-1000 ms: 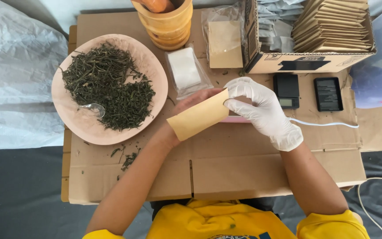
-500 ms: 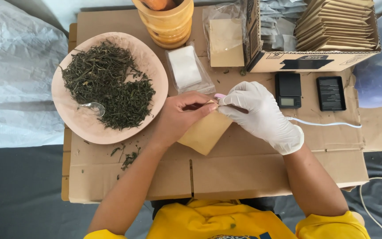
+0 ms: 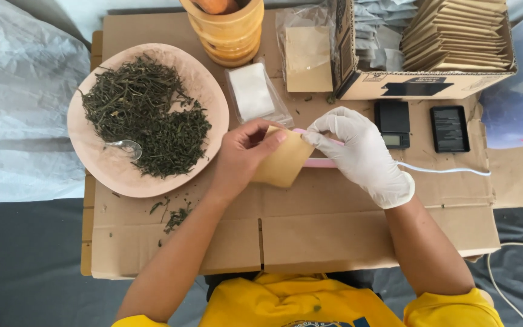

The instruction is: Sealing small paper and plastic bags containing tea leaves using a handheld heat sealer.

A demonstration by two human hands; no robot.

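Observation:
A tan paper pouch (image 3: 284, 162) is held up over the cardboard work surface (image 3: 310, 224). My bare left hand (image 3: 243, 154) grips its upper left edge with thumb and fingers. My right hand (image 3: 358, 151), in a white glove, pinches the pouch's top right corner. Under the pouch and the gloved hand lies a pink bar-shaped device (image 3: 322, 162) with a white cable (image 3: 449, 171) running off to the right.
A pinkish plate (image 3: 101, 163) of dried green leaves (image 3: 143, 115) with a small spoon (image 3: 127, 147) lies left. Behind are a wooden mortar (image 3: 228, 30), a bag of white sachets (image 3: 252, 94), a clear bag of pouches (image 3: 308, 51), a carton of pouches (image 3: 437, 54), a small scale (image 3: 393, 124) and a black device (image 3: 449, 128).
The pouch swung from lying slantwise across my left wrist to hanging below both hands, and is now raised upright between them. Both hands stayed close together above the pink device.

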